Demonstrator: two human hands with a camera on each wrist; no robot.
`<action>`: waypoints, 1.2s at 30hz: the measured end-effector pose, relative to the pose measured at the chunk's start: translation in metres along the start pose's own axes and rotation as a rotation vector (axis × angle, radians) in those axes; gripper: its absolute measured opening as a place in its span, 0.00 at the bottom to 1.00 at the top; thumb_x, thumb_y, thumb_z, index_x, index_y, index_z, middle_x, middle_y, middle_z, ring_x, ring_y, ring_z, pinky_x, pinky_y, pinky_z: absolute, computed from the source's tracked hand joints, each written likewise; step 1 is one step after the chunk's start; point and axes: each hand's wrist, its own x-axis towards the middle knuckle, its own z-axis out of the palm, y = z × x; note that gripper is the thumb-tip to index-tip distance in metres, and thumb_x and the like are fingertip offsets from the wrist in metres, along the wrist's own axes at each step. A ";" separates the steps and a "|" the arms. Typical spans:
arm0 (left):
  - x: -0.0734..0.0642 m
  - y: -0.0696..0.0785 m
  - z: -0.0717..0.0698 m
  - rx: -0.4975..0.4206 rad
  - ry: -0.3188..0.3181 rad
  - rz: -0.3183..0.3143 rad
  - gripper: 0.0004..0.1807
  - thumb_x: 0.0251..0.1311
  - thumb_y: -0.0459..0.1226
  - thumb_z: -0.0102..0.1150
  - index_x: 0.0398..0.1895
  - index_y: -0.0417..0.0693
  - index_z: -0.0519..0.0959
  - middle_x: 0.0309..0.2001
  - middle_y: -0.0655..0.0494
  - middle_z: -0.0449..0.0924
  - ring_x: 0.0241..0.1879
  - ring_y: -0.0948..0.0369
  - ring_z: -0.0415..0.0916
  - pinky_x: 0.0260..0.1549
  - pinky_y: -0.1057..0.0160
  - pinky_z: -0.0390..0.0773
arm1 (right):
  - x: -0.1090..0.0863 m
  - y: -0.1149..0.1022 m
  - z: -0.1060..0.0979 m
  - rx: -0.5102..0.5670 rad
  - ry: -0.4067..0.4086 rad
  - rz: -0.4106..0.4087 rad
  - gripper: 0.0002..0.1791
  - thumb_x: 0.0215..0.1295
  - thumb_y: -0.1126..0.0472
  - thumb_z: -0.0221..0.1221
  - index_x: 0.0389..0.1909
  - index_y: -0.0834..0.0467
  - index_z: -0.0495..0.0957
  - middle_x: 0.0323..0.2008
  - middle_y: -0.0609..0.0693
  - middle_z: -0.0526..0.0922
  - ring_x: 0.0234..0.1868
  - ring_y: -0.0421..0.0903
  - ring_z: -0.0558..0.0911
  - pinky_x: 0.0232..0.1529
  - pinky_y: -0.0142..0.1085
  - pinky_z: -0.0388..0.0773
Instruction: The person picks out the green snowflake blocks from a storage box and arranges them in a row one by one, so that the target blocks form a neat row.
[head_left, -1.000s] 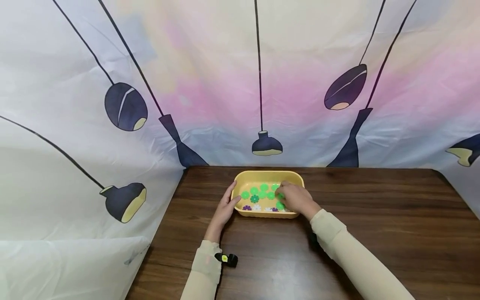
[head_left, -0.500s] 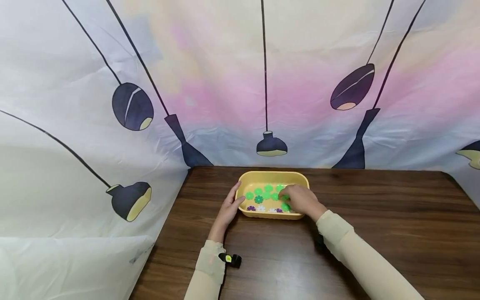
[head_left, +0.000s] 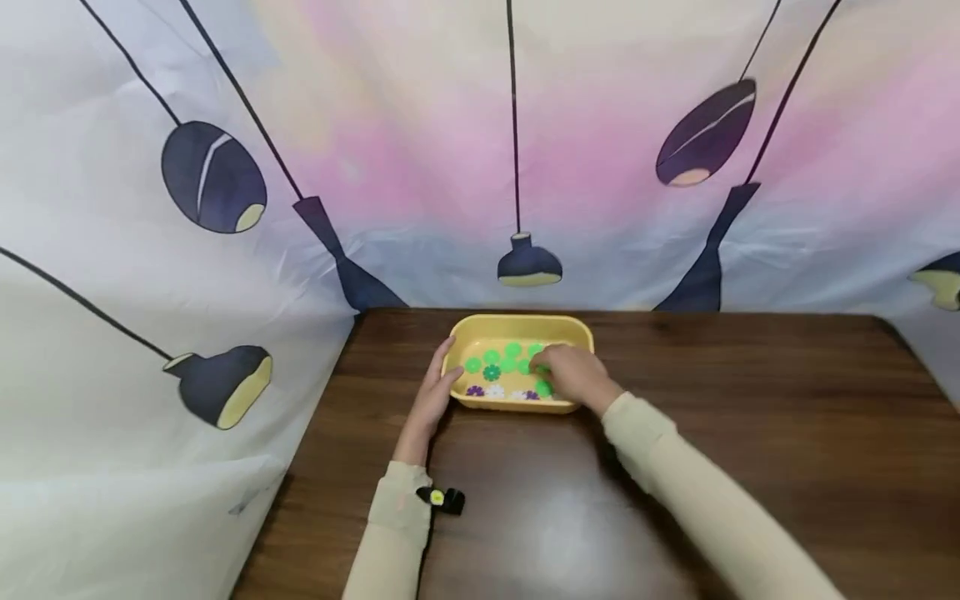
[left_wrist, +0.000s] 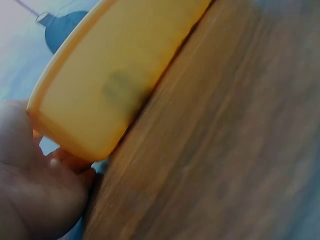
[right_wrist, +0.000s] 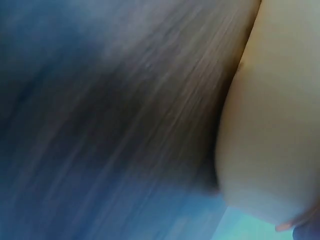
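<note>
A pale cloth hangs at the back, tinted pink, yellow and blue and printed with dark lamps. In front of it stands a dark brown wooden table. A person's two arms reach over it in cream sleeves, the right sleeve slanting in from the lower right and the left sleeve from below.

Near the table's far edge sits a yellow tray with rounded corners. The right hand is inside its right part, fingers bent downward among the pieces; whether they pinch one cannot be told. The left hand grips the tray's left end, its thumb at the rim and its fingers along the outside. A black strap sticks out beside the left cuff.

Smallest are the pieces in the tray: light green rounds across the middle, a dark green flower among them, and white flowers and purple flowers along the front wall.
</note>
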 end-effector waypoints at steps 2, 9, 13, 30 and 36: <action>0.000 0.000 -0.005 -0.020 -0.004 0.004 0.34 0.81 0.33 0.48 0.85 0.44 0.54 0.85 0.44 0.45 0.84 0.47 0.38 0.79 0.40 0.45 | 0.001 -0.004 -0.001 0.009 0.003 0.009 0.15 0.74 0.68 0.63 0.55 0.52 0.89 0.53 0.48 0.89 0.54 0.52 0.86 0.48 0.47 0.85; 0.003 -0.005 -0.007 -0.012 0.000 -0.032 0.34 0.80 0.32 0.49 0.85 0.43 0.53 0.85 0.43 0.46 0.84 0.48 0.40 0.79 0.45 0.47 | 0.002 -0.006 0.002 0.064 -0.002 0.083 0.16 0.73 0.69 0.63 0.59 0.56 0.86 0.55 0.53 0.87 0.57 0.55 0.84 0.56 0.51 0.82; -0.001 -0.001 -0.005 -0.013 0.028 -0.068 0.34 0.80 0.31 0.49 0.85 0.41 0.53 0.85 0.42 0.46 0.84 0.47 0.39 0.80 0.44 0.44 | 0.003 -0.006 0.002 0.108 0.015 0.091 0.16 0.72 0.67 0.66 0.59 0.58 0.85 0.55 0.55 0.86 0.55 0.55 0.84 0.55 0.50 0.83; -0.019 0.035 0.000 -0.035 0.014 -0.028 0.33 0.79 0.30 0.50 0.83 0.37 0.55 0.84 0.38 0.47 0.83 0.43 0.38 0.79 0.41 0.44 | -0.002 -0.002 -0.004 0.242 0.062 0.048 0.20 0.75 0.67 0.62 0.64 0.69 0.76 0.56 0.63 0.84 0.36 0.45 0.84 0.42 0.41 0.86; -0.018 0.036 0.001 -0.036 0.027 -0.035 0.33 0.79 0.31 0.51 0.83 0.38 0.56 0.84 0.39 0.48 0.83 0.44 0.40 0.79 0.42 0.44 | -0.011 0.003 -0.014 0.229 0.136 -0.011 0.22 0.73 0.62 0.66 0.63 0.69 0.79 0.55 0.63 0.86 0.44 0.53 0.87 0.51 0.51 0.84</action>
